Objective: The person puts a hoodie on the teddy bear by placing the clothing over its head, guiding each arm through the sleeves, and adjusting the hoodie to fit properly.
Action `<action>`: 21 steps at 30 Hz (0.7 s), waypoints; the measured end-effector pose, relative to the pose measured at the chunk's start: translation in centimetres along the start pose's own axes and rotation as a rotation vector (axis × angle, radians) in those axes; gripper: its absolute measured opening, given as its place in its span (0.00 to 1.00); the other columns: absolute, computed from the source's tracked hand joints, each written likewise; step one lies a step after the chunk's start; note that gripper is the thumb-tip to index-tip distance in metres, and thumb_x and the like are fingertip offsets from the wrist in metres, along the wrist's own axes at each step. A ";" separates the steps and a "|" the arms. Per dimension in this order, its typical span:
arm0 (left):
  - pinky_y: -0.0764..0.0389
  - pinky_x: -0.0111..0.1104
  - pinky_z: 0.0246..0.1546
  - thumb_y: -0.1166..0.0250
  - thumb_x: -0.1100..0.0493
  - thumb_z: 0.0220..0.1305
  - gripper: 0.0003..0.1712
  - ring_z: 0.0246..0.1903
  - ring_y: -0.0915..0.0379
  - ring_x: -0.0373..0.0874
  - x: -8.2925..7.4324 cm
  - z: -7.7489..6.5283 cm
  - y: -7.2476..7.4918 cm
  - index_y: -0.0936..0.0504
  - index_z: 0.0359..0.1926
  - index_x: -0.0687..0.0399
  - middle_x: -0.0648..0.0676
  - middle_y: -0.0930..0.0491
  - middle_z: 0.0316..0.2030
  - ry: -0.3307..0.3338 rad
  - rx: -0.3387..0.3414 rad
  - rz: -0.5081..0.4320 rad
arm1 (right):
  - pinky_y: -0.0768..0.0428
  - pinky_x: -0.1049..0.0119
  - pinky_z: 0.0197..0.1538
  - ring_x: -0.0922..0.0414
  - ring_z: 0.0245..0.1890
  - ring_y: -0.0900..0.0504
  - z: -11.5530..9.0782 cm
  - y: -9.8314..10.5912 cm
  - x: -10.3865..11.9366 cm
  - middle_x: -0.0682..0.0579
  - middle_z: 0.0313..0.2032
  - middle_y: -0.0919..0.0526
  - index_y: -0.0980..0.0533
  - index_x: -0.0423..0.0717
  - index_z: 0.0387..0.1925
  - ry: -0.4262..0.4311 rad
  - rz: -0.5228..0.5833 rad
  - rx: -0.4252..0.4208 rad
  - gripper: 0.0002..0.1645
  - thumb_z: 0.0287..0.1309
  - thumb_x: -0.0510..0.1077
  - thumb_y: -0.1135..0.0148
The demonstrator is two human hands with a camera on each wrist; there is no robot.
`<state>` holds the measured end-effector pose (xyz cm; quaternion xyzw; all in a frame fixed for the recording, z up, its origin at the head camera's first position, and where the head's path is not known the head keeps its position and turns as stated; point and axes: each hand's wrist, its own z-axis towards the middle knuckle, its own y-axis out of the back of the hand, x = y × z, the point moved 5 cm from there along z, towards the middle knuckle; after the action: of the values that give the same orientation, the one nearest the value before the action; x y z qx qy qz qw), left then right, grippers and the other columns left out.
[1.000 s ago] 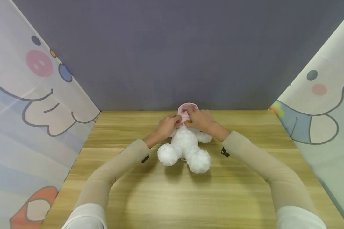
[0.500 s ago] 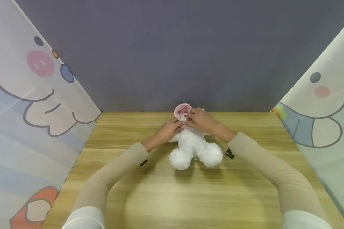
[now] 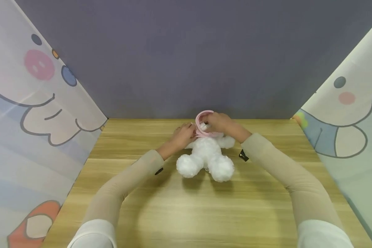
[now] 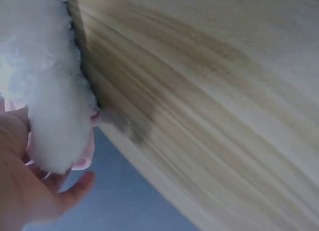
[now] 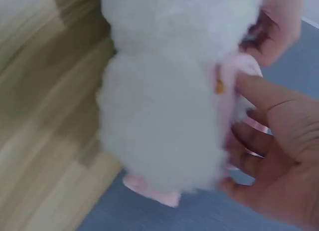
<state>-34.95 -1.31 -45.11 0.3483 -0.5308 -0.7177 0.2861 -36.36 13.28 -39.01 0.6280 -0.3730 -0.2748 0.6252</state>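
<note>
Compared with 0.5 s ago, the white soft toy point(image 3: 206, 150) is a little turned in the head view: its 2 feet sit farther left, while the pink cloth point(image 3: 201, 133) round its head sits farther right. The right grip point(image 3: 220, 123), a bare hand, is slightly higher.

The right grip pinches the pink cloth between thumb and fingers, by the toy's head. The left grip point(image 3: 183, 136) holds the cloth's left edge with bent fingers, partly hidden in the left wrist view behind 1 fuzzy arm of the toy. A gold mark point(image 5: 220, 87) on the cloth, just beside the right thumb, is too blurred to read. Inside the cloth's round opening, a white patch of the head shows with 1 dark spot.

The toy is over the far part of the wooden bench point(image 3: 210, 213), feet toward the person; its feet cast 2 shadows on the wood. Behind is a grey wall point(image 3: 192, 58). Cartoon animals fill the left panel point(image 3: 6, 144) and right panel point(image 3: 356, 131). A black tag point(image 3: 244, 155) hangs at the right beige sleeve point(image 3: 300, 182).
</note>
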 end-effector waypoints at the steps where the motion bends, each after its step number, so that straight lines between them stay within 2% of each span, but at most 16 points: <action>1: 0.18 0.44 0.40 0.33 0.53 0.70 0.09 0.44 0.23 0.50 -0.2 0.4 0.0 0.21 0.44 0.52 0.53 0.21 0.42 -0.008 -0.008 0.051 | 0.19 0.42 0.47 0.42 0.49 0.16 0.0 0.0 -0.2 0.49 0.49 0.14 0.17 0.51 0.51 -0.004 -0.018 -0.025 0.16 0.62 0.46 0.29; 4: 0.19 0.45 0.45 0.35 0.55 0.71 0.09 0.47 0.22 0.51 -0.5 1.1 -0.3 0.20 0.48 0.51 0.53 0.17 0.43 -0.061 -0.024 0.143 | 0.19 0.46 0.38 0.47 0.36 0.16 -0.2 -0.1 -1.1 0.49 0.35 0.15 0.17 0.48 0.45 -0.010 -0.038 -0.082 0.10 0.65 0.47 0.33; 7: 0.18 0.43 0.43 0.35 0.58 0.69 0.06 0.46 0.22 0.52 -0.4 1.1 -0.3 0.19 0.45 0.52 0.53 0.17 0.41 -0.107 0.009 0.128 | 0.27 0.55 0.27 0.53 0.24 0.26 -0.6 -0.5 -2.4 0.51 0.22 0.25 0.19 0.49 0.47 -0.072 0.017 -0.075 0.11 0.67 0.48 0.37; 9: 0.18 0.42 0.39 0.33 0.61 0.67 0.03 0.43 0.22 0.52 0.1 0.7 0.0 0.19 0.39 0.53 0.54 0.18 0.37 -0.119 0.044 0.084 | 0.34 0.60 0.25 0.56 0.21 0.34 -1.0 -0.8 -3.4 0.53 0.20 0.30 0.19 0.50 0.49 -0.130 0.086 -0.063 0.12 0.69 0.48 0.40; 11: 0.21 0.39 0.33 0.32 0.65 0.65 0.06 0.39 0.24 0.50 0.9 0.0 0.3 0.21 0.32 0.55 0.53 0.21 0.32 -0.119 0.092 0.023 | 0.37 0.63 0.24 0.57 0.20 0.36 -1.2 -1.0 -3.9 0.52 0.22 0.29 0.19 0.48 0.55 -0.156 0.146 -0.060 0.16 0.68 0.47 0.40; 13: 0.28 0.35 0.29 0.33 0.67 0.64 0.09 0.35 0.28 0.47 1.7 -0.6 0.5 0.23 0.29 0.57 0.52 0.26 0.27 -0.110 0.131 -0.030 | 0.37 0.64 0.25 0.58 0.21 0.36 -1.1 -1.1 -3.9 0.52 0.24 0.26 0.19 0.46 0.57 -0.135 0.200 -0.079 0.18 0.69 0.46 0.40; 15: 0.33 0.33 0.27 0.34 0.67 0.65 0.08 0.32 0.32 0.44 2.4 -1.1 0.5 0.24 0.29 0.57 0.50 0.29 0.26 -0.084 0.143 -0.077 | 0.36 0.64 0.26 0.57 0.21 0.35 -1.0 -1.1 -3.5 0.50 0.25 0.24 0.19 0.44 0.56 -0.079 0.229 -0.093 0.18 0.68 0.45 0.40; 17: 0.34 0.31 0.26 0.36 0.66 0.65 0.06 0.31 0.34 0.42 2.8 -1.5 0.4 0.24 0.31 0.55 0.49 0.29 0.27 -0.062 0.127 -0.102 | 0.33 0.63 0.29 0.57 0.22 0.32 -0.8 -1.0 -3.0 0.50 0.26 0.22 0.18 0.42 0.53 -0.028 0.233 -0.114 0.17 0.67 0.45 0.36; 19: 0.29 0.31 0.26 0.36 0.63 0.67 0.04 0.32 0.31 0.41 2.6 -1.8 0.5 0.23 0.35 0.53 0.48 0.26 0.30 -0.059 0.072 -0.097 | 0.33 0.62 0.30 0.57 0.23 0.32 -0.8 -1.0 -2.8 0.51 0.25 0.23 0.18 0.43 0.49 -0.017 0.220 -0.125 0.14 0.65 0.45 0.33; 21: 0.23 0.33 0.31 0.35 0.60 0.69 0.03 0.36 0.27 0.43 1.9 -1.8 0.7 0.22 0.39 0.52 0.49 0.22 0.35 -0.084 0.006 -0.075 | 0.33 0.62 0.31 0.57 0.22 0.33 -0.9 -0.9 -2.7 0.53 0.24 0.25 0.18 0.43 0.47 -0.022 0.200 -0.132 0.13 0.64 0.45 0.31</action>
<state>-34.60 -4.00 -45.20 0.3383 -0.5312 -0.7403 0.2352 -37.10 15.97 -40.19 0.5422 -0.4217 -0.2419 0.6853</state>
